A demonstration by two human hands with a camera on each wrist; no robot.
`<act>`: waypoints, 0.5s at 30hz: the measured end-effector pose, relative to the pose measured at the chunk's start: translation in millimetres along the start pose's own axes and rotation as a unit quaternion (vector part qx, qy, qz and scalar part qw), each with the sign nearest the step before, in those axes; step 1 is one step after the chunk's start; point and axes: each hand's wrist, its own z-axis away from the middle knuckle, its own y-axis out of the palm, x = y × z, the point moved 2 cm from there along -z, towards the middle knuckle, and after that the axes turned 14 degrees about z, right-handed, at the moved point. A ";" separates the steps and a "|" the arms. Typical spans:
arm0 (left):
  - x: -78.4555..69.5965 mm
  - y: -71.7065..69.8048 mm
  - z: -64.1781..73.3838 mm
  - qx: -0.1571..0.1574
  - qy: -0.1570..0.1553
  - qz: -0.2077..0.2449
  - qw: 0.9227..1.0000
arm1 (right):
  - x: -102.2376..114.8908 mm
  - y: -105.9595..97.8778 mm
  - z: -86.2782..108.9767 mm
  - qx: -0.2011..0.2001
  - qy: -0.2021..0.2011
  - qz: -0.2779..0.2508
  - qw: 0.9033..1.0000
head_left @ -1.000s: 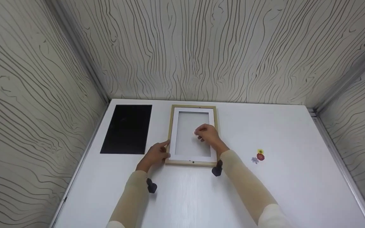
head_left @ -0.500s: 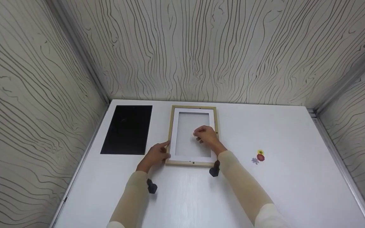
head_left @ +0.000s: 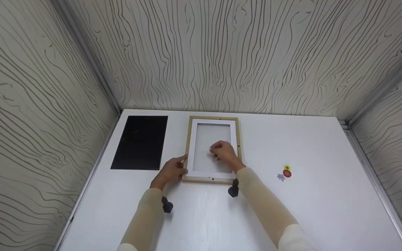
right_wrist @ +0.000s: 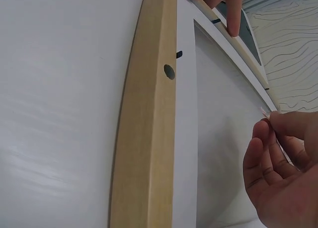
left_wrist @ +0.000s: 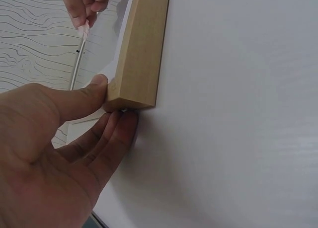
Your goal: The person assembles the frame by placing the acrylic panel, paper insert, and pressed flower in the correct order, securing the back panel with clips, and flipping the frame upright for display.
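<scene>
A light wooden picture frame (head_left: 212,180) with a white mat lies on the white table. At its lower left side, my left hand (head_left: 170,169) holds the edge, thumb and fingers at the corner in the left wrist view. Over the mat's opening, my right hand (head_left: 223,152) pinches a small, pale pink, petal-like piece (left_wrist: 84,30) between thumb and fingertips. In the right wrist view that pale piece (right_wrist: 264,111) pokes out beyond the thumb, mostly covered by the fingers. A soft shadow of the hand falls inside the opening.
To the right lie three small flat flowers: a yellow one (head_left: 287,167), a red one (head_left: 287,173) and a grey-lilac one (head_left: 281,177). A black rectangular panel (head_left: 140,143) lies left of the frame. Wood-grain patterned walls (head_left: 208,55) enclose the table's back and sides.
My right hand has moved slightly left and down over the mat's opening, the pale piece still in its fingertips. My left hand and the frame stay in place.
</scene>
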 end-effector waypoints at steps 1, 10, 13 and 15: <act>-0.3 0.2 0.3 -0.001 -0.001 0.000 1.000 | -0.3 1.2 -0.1 0.001 0.001 0.000 1.000; 0.6 0.7 -0.4 -0.001 -0.001 0.002 1.000 | -2.0 5.7 -0.2 0.002 0.006 0.023 1.000; 0.7 0.0 -0.4 0.000 0.000 0.002 1.000 | -0.9 5.6 0.7 0.002 0.001 0.028 1.000; 0.1 -0.4 -0.6 0.000 -0.001 0.004 1.000 | -0.5 5.2 0.8 0.004 -0.005 0.028 1.000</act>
